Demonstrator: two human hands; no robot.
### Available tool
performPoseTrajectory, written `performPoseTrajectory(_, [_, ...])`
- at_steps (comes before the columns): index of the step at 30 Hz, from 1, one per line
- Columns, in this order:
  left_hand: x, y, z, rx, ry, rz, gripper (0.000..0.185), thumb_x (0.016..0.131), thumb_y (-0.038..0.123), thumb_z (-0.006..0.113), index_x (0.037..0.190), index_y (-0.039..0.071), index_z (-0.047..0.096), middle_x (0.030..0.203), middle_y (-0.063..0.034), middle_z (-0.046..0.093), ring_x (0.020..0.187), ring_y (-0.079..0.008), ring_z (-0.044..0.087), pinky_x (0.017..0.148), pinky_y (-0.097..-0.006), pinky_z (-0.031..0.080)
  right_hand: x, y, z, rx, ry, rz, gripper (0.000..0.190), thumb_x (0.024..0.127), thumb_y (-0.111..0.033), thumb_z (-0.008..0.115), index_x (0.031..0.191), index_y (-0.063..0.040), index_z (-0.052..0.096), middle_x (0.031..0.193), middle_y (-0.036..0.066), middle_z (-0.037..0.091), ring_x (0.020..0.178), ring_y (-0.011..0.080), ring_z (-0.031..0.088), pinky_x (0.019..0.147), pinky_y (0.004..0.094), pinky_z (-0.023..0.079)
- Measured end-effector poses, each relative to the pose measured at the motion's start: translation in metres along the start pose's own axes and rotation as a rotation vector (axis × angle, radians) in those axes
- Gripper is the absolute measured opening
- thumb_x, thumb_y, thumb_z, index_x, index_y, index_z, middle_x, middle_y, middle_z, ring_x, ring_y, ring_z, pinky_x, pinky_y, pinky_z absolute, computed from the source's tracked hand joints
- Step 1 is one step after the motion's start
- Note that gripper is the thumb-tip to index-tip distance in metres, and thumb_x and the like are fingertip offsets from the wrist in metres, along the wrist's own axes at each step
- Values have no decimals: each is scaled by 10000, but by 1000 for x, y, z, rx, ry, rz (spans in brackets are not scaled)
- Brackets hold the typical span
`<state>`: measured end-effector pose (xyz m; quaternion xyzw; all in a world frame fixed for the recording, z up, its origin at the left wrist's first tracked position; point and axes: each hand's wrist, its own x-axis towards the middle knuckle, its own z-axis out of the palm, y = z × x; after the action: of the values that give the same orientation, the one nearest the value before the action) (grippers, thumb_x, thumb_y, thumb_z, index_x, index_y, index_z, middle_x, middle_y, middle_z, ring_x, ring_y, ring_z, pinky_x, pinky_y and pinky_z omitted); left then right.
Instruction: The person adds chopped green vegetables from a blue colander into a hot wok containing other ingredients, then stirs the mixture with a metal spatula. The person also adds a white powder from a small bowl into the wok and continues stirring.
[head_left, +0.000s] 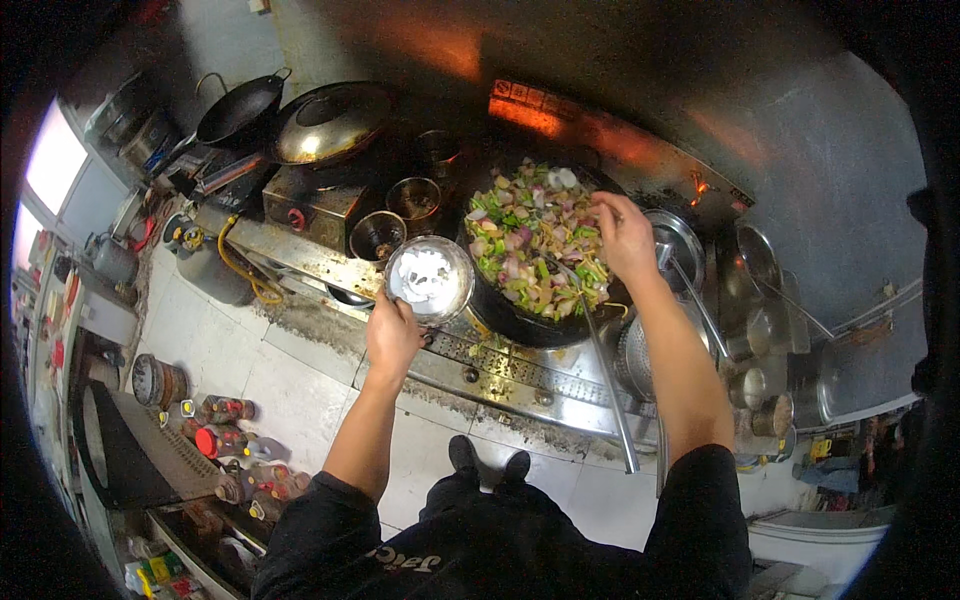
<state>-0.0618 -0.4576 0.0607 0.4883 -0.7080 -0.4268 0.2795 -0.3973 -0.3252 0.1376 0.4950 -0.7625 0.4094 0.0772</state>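
Note:
My left hand (394, 337) grips the near side of a round metal bowl (456, 296), which holds a white substance (424, 276). The bowl is just left of a large black wok (517, 328). Chopped onion and green vegetable pieces (536, 247) fill the wok, with a white patch (561, 178) near its far edge. Over the wok's right side hovers my right hand (626, 236), fingers bent; whether anything is between them cannot be seen. A long-handled metal utensil (611, 386) rests in the food, its handle leaning out over the counter's front edge.
Two small dark pots (378, 236) stand left of the wok. A domed lid (334, 124) and an empty-looking pan (240, 112) sit farther left. On the right are a perforated strainer (636, 356) and a pot with a ladle (694, 300). Bottles (232, 442) stand on the floor.

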Motion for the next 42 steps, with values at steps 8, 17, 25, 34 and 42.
performPoseTrajectory(8, [-22, 63, 35, -55, -132, -46, 219, 1028, 137, 420, 1156, -35, 468, 745, -131, 638, 511, -161, 627, 388, -282, 474, -90, -47, -55, 965, 86, 282, 209, 1021, -174, 532, 1073, 5, 625, 968, 85, 711, 816, 147, 686, 781, 288, 537])
performPoseTrajectory(17, [-137, 197, 196, 132, -646, 368, 299, 990, 127, 464, 1159, -119, 485, 672, -172, 653, 524, -222, 670, 435, -342, 513, -242, 33, -166, 466, 381, 595, 233, 950, -180, 626, 1091, 4, 602, 826, 102, 670, 721, 140, 668, 627, 302, 526])
performPoseTrajectory(25, [-299, 240, 383, 270, -1045, 268, 360, 991, 237, 466, 1109, -101, 501, 719, -208, 678, 584, -291, 700, 617, -419, 568, -396, 143, -309, 606, 555, 1102, 211, 877, -81, 660, 1041, -27, 538, 864, 114, 641, 665, 170, 642, 496, 304, 564])
performPoseTrajectory(34, [-404, 209, 413, 262, -1338, 365, 372, 977, 252, 559, 1232, -19, 555, 837, -131, 716, 709, -178, 706, 652, -369, 567, -520, 277, -356, 542, 871, 1321, 125, 859, -52, 606, 960, -41, 533, 778, 79, 589, 534, 172, 574, 462, 317, 529])
performPoseTrajectory(42, [-397, 142, 332, 480, -1356, 237, 333, 975, 353, 582, 952, 41, 694, 776, -83, 707, 695, -212, 696, 668, -370, 539, -573, 335, -336, 581, 777, 1365, 301, 874, -203, 687, 1082, -63, 519, 764, 94, 591, 518, 189, 584, 454, 325, 542])
